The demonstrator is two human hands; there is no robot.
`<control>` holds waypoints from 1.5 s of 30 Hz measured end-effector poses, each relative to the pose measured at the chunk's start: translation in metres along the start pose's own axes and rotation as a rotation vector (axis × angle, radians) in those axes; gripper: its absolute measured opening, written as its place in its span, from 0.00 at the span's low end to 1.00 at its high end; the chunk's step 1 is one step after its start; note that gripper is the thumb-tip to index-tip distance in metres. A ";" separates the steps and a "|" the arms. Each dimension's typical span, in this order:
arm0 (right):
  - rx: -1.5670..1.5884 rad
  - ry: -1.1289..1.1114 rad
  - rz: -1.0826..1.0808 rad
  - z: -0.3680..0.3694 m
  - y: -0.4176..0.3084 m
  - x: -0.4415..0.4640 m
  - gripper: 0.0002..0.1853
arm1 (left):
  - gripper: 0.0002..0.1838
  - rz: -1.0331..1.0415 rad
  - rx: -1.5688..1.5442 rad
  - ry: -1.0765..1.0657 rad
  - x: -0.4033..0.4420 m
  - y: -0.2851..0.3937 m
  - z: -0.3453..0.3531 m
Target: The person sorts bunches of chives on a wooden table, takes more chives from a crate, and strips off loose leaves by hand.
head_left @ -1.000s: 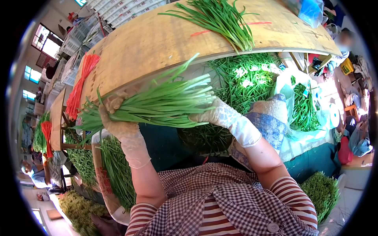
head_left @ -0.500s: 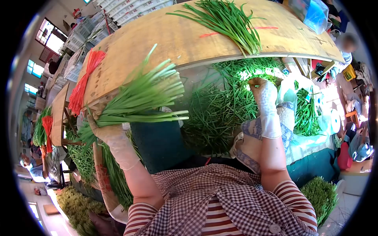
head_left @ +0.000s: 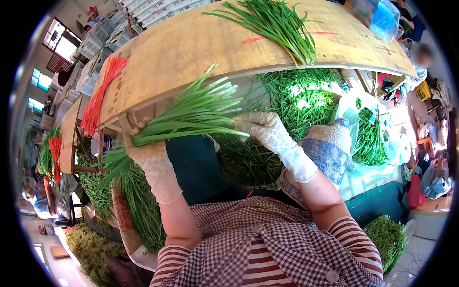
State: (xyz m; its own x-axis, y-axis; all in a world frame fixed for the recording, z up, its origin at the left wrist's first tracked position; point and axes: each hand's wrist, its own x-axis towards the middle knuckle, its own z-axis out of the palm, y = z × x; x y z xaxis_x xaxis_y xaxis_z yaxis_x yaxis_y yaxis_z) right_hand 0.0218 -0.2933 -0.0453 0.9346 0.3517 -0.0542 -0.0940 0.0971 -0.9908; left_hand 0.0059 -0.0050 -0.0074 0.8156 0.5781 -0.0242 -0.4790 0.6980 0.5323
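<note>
My gloved left hand (head_left: 146,146) is wrapped round a bunch of garlic chives (head_left: 191,112), long flat green leaves with pale cut ends pointing right. Its leafy tips hang down past my wrist on the left. My gloved right hand (head_left: 263,129) is at the pale ends, its fingers pinched on the lowest stem of the bunch. Part of those fingertips is hidden by the stem. On the wooden table (head_left: 181,57) ahead, another bunch of chives (head_left: 282,28) lies across a red tie.
Red ties (head_left: 104,93) hang over the table's left edge. Loose green leaves (head_left: 296,100) heap below the table front. A clear plastic bag (head_left: 368,143) with greens stands at the right. Stacked white crates (head_left: 162,9) rise behind; a person (head_left: 420,62) sits at the far right.
My right hand has come left from above the leaf heap to the stem ends and pinched one. The bunch in my left hand has dropped slightly and shifted right.
</note>
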 end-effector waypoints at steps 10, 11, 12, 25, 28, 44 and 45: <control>-0.065 0.124 -0.357 0.014 -0.005 -0.006 0.09 | 0.16 -0.063 -0.027 -0.132 0.000 -0.007 -0.011; 0.026 0.115 -0.360 0.015 -0.003 -0.006 0.08 | 0.16 -0.054 -0.024 -0.115 0.004 -0.008 -0.016; 0.117 0.106 -0.362 0.016 0.000 -0.006 0.07 | 0.16 -0.045 -0.019 -0.099 0.006 -0.008 -0.016; -0.657 0.461 -0.043 -0.078 0.009 0.012 0.10 | 0.17 0.046 0.006 0.147 -0.008 0.030 0.014; -0.023 0.134 -0.094 -0.026 -0.013 0.001 0.11 | 0.16 -0.035 0.010 0.075 0.001 0.019 -0.004; -0.841 0.030 -0.593 0.010 -0.003 0.003 0.09 | 0.16 -0.047 0.014 -0.012 -0.011 -0.009 0.015; -0.840 0.024 -0.624 0.006 -0.004 0.001 0.09 | 0.14 -0.059 0.003 -0.053 -0.006 -0.007 0.009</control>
State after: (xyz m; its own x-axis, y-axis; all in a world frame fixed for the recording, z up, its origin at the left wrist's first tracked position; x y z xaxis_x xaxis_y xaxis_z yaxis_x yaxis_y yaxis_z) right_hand 0.0215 -0.2878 -0.0411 0.7427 0.4419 0.5030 0.6673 -0.4268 -0.6104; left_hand 0.0069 -0.0168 -0.0034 0.8586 0.5125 -0.0111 -0.4282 0.7291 0.5339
